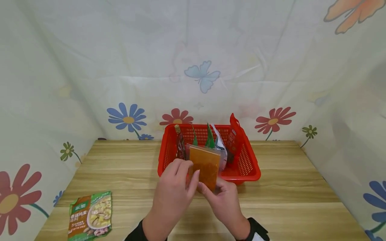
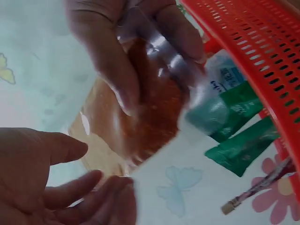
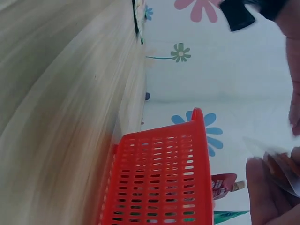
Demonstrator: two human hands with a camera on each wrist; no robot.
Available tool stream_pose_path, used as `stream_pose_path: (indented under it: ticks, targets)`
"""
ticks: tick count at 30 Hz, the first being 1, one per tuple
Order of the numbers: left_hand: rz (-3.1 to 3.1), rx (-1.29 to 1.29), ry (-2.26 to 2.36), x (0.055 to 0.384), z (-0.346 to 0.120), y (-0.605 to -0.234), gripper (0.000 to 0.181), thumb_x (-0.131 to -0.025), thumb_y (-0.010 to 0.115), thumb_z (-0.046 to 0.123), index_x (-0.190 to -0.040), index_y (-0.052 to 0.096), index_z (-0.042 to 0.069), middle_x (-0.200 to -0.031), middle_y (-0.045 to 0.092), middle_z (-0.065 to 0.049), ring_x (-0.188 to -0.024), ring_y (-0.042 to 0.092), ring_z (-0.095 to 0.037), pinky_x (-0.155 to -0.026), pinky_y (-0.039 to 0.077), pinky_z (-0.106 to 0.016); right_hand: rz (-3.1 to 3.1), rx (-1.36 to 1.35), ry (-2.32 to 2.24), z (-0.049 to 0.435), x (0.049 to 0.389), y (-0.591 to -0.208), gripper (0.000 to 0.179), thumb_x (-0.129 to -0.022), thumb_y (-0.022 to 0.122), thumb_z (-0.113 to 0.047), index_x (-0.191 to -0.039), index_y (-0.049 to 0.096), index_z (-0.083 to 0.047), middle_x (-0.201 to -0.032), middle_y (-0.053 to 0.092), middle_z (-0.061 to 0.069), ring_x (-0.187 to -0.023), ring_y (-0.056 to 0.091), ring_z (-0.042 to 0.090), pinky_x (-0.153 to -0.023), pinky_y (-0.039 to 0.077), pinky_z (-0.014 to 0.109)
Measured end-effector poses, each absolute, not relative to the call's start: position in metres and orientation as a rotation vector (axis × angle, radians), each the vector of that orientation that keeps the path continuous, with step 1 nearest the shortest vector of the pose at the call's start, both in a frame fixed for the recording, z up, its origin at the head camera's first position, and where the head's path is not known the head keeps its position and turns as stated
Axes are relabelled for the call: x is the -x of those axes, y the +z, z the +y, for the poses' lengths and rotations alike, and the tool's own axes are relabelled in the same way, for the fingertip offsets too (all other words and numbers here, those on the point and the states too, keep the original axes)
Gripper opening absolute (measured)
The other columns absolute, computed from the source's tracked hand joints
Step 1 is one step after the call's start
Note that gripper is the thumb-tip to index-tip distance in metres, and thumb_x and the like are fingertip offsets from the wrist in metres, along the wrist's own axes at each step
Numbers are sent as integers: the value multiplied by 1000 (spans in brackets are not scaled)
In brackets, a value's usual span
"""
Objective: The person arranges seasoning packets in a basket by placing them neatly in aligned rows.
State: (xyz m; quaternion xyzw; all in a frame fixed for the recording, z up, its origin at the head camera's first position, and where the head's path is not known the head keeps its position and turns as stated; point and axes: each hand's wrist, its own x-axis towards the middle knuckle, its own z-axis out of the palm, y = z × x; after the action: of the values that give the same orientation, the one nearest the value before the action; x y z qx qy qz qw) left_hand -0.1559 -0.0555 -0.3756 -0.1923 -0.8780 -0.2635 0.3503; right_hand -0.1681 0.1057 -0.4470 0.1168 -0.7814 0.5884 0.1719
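My right hand point(image 1: 224, 197) pinches the lower part of a flat clear plastic packet point(image 1: 205, 165) with orange-brown contents, its thumb lying across the face in the left wrist view. At the packet's left side is my left hand point(image 1: 175, 187). In the left wrist view, the left hand's thumb and bent fingers point(image 2: 70, 147) stand apart, near the packet's edge; whether the fingertips touch it is hard to tell. Behind the packet stands a red perforated basket point(image 1: 250, 167), holding a small dark bottle point(image 1: 180, 144), green packets point(image 1: 210, 137), a white pouch point(image 1: 219, 142) and a red bag point(image 1: 235, 135).
A green and brown food pouch point(image 1: 90, 216) with a picture of a dish lies on the wooden table point(image 1: 289, 194) at the left. A pale curtain point(image 1: 150, 50) printed with flowers and butterflies encloses the table at the back and sides.
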Motion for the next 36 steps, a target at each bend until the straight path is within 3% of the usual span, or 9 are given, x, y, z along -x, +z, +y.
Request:
stream_pose_path:
  ticks: [7,11,15,19,24,31,36]
  targets:
    - [-2358,435,-707,143,-37,-368,44,-95,71,41,-113,68,1,-100,71,-10,-83,75,-19,-74,63,-32,-2137,-417,1311,100,164,-446,15,-80,87,-8,-90,79,-15,-81,78,-4,-70,67,0,-67,58,16]
    - [-2387,416,-748,140,-32,-365,55,-94,68,52,-112,68,0,-97,71,-9,-79,75,-18,-70,63,-30,-2174,-444,1189,99,158,-443,19,-77,88,-4,-92,78,-12,-83,79,-1,-74,72,4,-72,61,21]
    - [-2420,393,-802,138,-31,-361,60,-94,67,55,-115,68,-2,-99,73,-9,-84,77,-20,-71,63,-31,-2232,-512,1123,96,151,-442,31,-76,88,-3,-104,77,-10,-94,80,1,-82,75,7,-78,62,28]
    - [-2387,391,-831,137,-31,-357,60,-92,72,51,-116,68,-4,-99,73,-10,-87,78,-22,-71,63,-31,-2255,-617,969,93,147,-440,52,-71,92,-4,-119,74,-9,-105,78,2,-87,74,7,-81,62,28]
    - [-2339,375,-794,136,-34,-354,43,-92,76,37,-106,69,-3,-88,72,-10,-74,76,-19,-64,62,-27,-2272,-673,720,90,143,-436,87,-63,98,-8,-142,61,-8,-131,71,8,-109,74,16,-87,59,29]
    - [-2371,324,-697,141,-51,-352,17,-91,75,14,-87,64,1,-63,62,-4,-49,59,-12,-52,54,-19,-2354,-857,626,102,148,-429,87,-68,97,-18,-146,58,-17,-147,60,2,-129,62,18,-96,57,34]
    - [-2390,298,-629,147,-66,-354,20,-90,72,14,-77,62,2,-54,56,-2,-40,47,-11,-43,41,-15,-2388,-947,588,130,169,-424,69,-74,93,-27,-137,67,-21,-135,68,1,-123,64,18,-96,59,37]
